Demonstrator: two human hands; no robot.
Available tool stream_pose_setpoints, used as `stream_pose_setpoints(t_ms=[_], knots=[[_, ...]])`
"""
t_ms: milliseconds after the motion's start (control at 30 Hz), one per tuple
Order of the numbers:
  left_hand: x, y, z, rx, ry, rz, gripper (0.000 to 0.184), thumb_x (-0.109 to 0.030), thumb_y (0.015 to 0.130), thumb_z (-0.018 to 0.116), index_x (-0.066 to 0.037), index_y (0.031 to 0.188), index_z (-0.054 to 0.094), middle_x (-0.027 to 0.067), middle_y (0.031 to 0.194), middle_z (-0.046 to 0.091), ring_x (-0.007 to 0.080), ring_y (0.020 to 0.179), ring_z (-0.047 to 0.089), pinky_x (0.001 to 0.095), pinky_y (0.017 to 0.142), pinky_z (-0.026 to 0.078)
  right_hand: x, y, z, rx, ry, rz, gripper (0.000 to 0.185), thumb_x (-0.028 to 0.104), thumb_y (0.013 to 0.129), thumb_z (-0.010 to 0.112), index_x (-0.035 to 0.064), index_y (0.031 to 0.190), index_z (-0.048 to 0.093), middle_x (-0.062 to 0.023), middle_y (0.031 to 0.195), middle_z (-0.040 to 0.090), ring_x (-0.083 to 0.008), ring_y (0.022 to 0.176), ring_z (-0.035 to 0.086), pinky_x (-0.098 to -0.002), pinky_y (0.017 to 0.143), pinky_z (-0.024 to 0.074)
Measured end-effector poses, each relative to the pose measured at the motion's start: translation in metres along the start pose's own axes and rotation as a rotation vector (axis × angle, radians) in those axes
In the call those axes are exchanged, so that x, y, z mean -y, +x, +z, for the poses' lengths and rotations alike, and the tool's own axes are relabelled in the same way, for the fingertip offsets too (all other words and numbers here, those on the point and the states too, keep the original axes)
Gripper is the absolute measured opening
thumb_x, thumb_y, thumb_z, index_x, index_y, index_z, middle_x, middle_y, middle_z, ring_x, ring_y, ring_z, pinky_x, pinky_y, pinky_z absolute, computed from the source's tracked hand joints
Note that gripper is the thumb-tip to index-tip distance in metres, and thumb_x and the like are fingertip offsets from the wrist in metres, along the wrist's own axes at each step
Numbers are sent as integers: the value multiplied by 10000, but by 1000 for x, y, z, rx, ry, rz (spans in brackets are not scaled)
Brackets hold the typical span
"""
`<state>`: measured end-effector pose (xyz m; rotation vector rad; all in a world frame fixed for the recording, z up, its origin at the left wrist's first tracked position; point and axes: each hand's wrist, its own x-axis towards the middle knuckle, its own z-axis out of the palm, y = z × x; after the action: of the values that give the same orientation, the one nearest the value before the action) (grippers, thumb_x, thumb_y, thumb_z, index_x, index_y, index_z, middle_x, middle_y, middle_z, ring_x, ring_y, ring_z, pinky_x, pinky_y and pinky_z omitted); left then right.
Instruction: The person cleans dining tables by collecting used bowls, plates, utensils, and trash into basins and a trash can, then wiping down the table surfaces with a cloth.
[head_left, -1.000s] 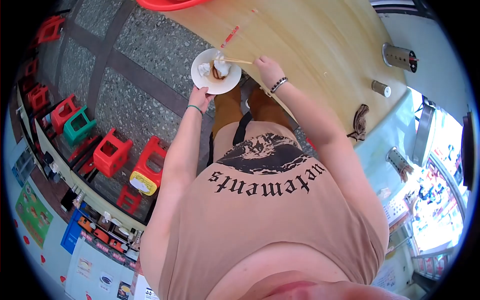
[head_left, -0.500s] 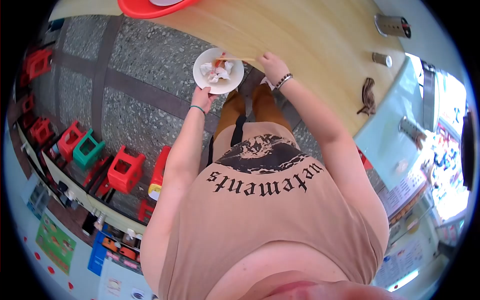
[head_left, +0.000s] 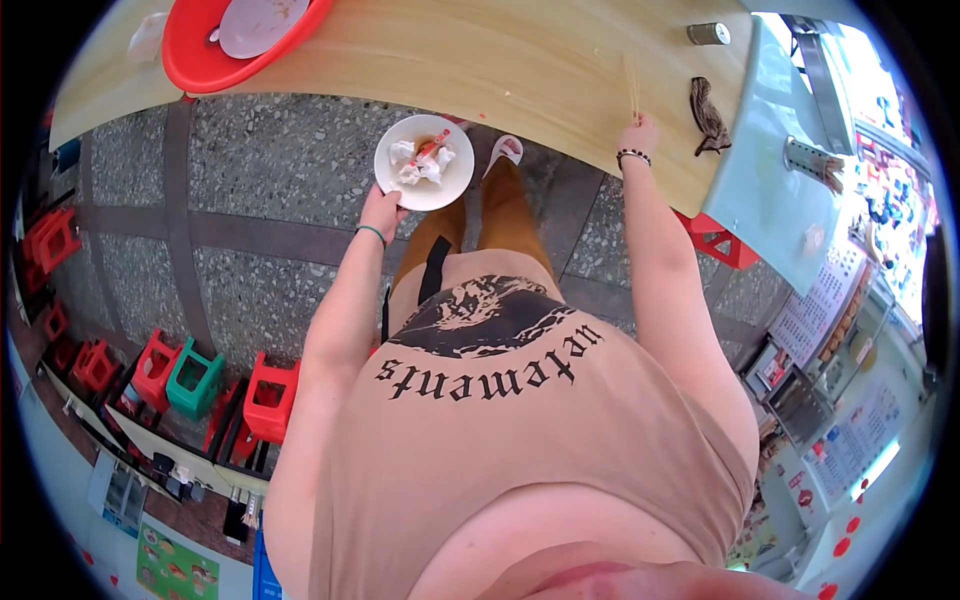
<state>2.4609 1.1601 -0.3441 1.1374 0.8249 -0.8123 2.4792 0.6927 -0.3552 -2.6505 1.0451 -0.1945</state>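
My left hand (head_left: 383,210) is closed on the near rim of a white bowl (head_left: 455,190), held level beside the table edge. Inside the bowl lie crumpled white tissues (head_left: 428,170) and a thin red piece (head_left: 440,138) that I cannot identify. My right hand (head_left: 638,132) is out over the tabletop, its fingers closed around a pair of light wooden chopsticks (head_left: 632,85) that point away from me. A dark brown striped cloth (head_left: 708,115) lies to the right of that hand.
A red basin (head_left: 180,75) with a pale plate (head_left: 262,25) in it stands on the wooden table (head_left: 450,60). A metal can (head_left: 708,34) and a utensil holder (head_left: 812,160) are at the right. Red stools (head_left: 270,398) and a green stool (head_left: 195,380) stand to the left.
My right hand has moved right, away from the bowl, with the chopsticks swung to point forward. The bowl stays in my left hand, and the view has shifted, bringing more of the basin into sight.
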Motion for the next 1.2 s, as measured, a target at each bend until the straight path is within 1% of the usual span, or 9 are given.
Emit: stream_pose_setpoints(t_ms=[67,167,333,533,600,667,867,1067,1200], knots=[[2,10,2,50,66,-24,411,0,823,416,-58,1228,380,126,1170,502,240,1018,554,385,796,506,4,-2,1,5,-85,62,217,31,779,484,72,957,600,-174,942,561,-327,904,542,-397,783,447],[6,20,9,64,127,-44,417,-4,818,420,-66,1229,390,112,1169,502,230,1018,549,384,800,502,28,-31,12,63,-160,-200,221,26,767,494,89,931,628,-150,912,578,-325,883,554,-396,762,460],[6,23,22,86,161,-46,432,-3,816,415,-75,1241,389,111,1166,501,227,1016,547,375,796,503,59,-106,-2,270,224,-688,245,4,755,502,85,942,639,-145,855,581,-317,844,555,-382,728,464],[9,25,25,107,150,-45,420,-3,818,411,-60,1234,386,120,1160,506,232,1002,559,364,789,506,63,-97,-13,162,215,-455,253,7,752,511,102,948,641,-141,831,577,-316,823,551,-376,716,462],[9,25,24,138,146,-51,422,-7,819,414,-55,1237,376,124,1163,506,233,995,564,363,775,511,58,-105,-12,184,173,-572,229,18,769,505,98,933,644,-146,824,573,-319,816,551,-374,709,462],[9,30,24,144,165,-51,426,0,819,410,-55,1240,372,125,1166,505,235,995,564,362,765,514,69,-119,-20,401,232,-781,202,17,779,485,61,918,625,-159,829,570,-329,819,548,-380,710,463],[10,16,22,169,176,-48,416,11,839,397,-47,1249,356,145,1205,479,269,1053,537,382,814,508,51,-111,-37,115,249,-330,173,65,822,467,36,978,536,-173,844,575,-374,822,548,-425,698,457],[7,-25,18,171,212,-77,443,17,841,391,-54,1275,338,124,1227,473,255,1069,529,368,817,500,21,-87,-92,239,284,110,270,263,857,486,27,979,532,-214,896,602,-377,836,575,-451,713,449],[-3,-56,26,154,188,-71,461,17,844,397,-67,1292,324,118,1263,446,246,1099,507,378,857,478,-61,-5,-85,172,228,338,345,350,844,499,23,943,551,-210,873,612,-375,847,578,-452,725,448]])
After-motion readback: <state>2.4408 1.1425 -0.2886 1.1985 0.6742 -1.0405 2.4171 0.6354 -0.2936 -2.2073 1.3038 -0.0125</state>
